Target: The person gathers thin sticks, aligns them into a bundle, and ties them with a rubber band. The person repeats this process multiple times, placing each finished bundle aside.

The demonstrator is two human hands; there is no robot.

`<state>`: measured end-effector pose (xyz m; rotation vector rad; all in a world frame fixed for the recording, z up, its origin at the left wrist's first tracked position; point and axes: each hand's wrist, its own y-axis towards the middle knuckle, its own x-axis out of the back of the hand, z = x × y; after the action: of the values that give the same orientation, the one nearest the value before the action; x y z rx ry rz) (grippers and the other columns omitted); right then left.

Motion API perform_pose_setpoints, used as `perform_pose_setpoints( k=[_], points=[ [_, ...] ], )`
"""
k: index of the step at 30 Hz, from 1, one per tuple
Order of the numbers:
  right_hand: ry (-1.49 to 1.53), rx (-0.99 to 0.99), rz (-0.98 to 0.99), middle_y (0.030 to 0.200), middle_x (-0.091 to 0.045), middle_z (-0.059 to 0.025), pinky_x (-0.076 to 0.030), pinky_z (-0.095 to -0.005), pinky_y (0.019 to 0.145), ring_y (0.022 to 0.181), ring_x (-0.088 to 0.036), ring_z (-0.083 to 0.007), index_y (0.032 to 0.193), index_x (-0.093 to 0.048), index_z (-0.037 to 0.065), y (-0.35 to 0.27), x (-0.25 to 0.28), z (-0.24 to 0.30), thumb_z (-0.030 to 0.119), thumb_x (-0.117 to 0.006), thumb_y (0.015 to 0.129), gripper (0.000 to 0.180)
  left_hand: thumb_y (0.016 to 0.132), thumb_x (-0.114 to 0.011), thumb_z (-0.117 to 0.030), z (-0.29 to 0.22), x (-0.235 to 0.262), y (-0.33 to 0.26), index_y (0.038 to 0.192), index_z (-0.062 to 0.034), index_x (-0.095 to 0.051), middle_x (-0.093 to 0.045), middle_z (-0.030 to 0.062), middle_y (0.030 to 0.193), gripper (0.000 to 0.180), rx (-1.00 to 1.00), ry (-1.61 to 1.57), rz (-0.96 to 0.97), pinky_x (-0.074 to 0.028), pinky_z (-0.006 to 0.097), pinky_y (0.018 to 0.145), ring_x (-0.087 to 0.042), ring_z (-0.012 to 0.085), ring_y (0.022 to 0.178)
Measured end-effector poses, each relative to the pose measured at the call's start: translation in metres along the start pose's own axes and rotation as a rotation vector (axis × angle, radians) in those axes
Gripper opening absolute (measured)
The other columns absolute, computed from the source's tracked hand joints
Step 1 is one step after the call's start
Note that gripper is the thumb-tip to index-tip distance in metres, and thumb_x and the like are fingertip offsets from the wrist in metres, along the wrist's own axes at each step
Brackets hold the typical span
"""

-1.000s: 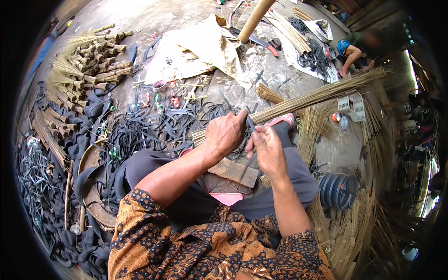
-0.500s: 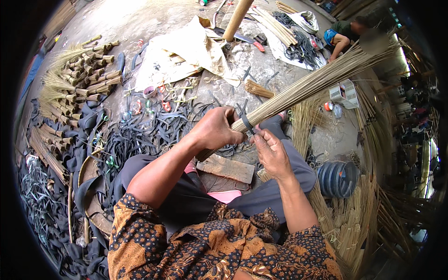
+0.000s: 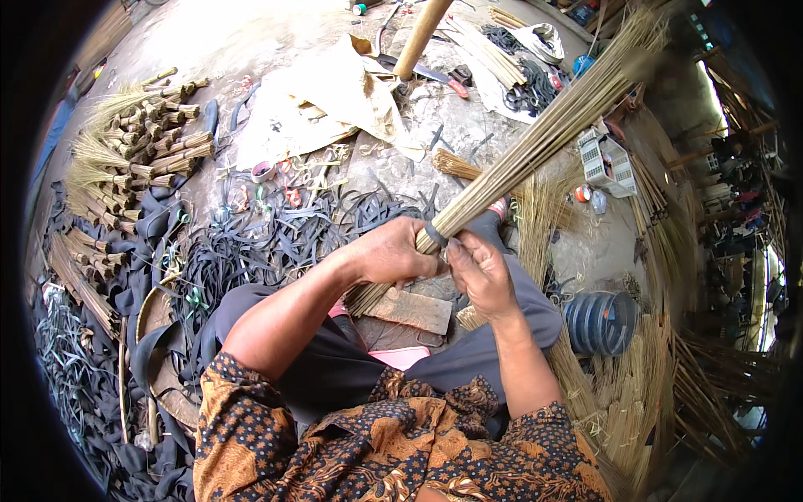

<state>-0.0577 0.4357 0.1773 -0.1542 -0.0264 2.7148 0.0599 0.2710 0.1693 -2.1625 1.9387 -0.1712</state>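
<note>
A long bundle of thin sticks, a stick broom (image 3: pixel 535 159), slants from my lap up to the far right. My left hand (image 3: pixel 395 253) is wrapped round its lower part. A dark rubber strip (image 3: pixel 435 234) circles the bundle just above that grip. My right hand (image 3: pixel 483 274) is closed, its thumb and fingers pinched at the right side of the strip; the strip's end is hidden in them. The bundle's butt end shows below my left hand, beside a wooden block (image 3: pixel 411 311) lying between my legs.
Dark rubber strips (image 3: pixel 242 247) lie heaped ahead and left. Short stick bundles (image 3: pixel 155 138) are stacked at the far left. A knife (image 3: pixel 439 77) lies beside a wooden post (image 3: pixel 421 40). To the right are a ribbed dark container (image 3: pixel 600 323), a white basket (image 3: pixel 606 163) and more sticks (image 3: pixel 627 410).
The broom has tilted more upright, its top swinging left. The strip's loose upper end no longer sticks up; the strip lies round the bundle. Both hands have shifted slightly down.
</note>
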Motion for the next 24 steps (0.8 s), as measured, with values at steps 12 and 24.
perform_pose_setpoints(
  k=[12, 24],
  points=[
    [-0.122, 0.045, 0.007, 0.113, -0.07, -0.0044, -0.044, -0.0265, 0.085, 0.097, -0.058, -0.0082, 0.132, -0.061, -0.004, 0.002, -0.005, 0.015, 0.021, -0.063, 0.106, 0.035, 0.085, -0.075, -0.018, -0.007, -0.002, -0.002, 0.11, -0.0001, -0.063, -0.067, 0.0104, 0.075, 0.033, -0.147, 0.292, -0.151, -0.053, 0.034, 0.06, -0.066, 0.0217, 0.066],
    [0.145, -0.122, -0.034, 0.082, -0.054, 0.0097, -0.026, -0.0185, 0.05, 0.06, -0.037, 0.0017, 0.131, -0.062, 0.001, -0.003, 0.0, 0.011, 0.025, -0.062, 0.107, 0.034, 0.084, -0.077, -0.022, -0.003, 0.005, -0.001, 0.12, 0.0009, -0.058, -0.069, 0.0263, 0.087, 0.047, -0.097, 0.076, 0.057, -0.054, 0.047, 0.07, -0.069, 0.0434, 0.078]
  ],
)
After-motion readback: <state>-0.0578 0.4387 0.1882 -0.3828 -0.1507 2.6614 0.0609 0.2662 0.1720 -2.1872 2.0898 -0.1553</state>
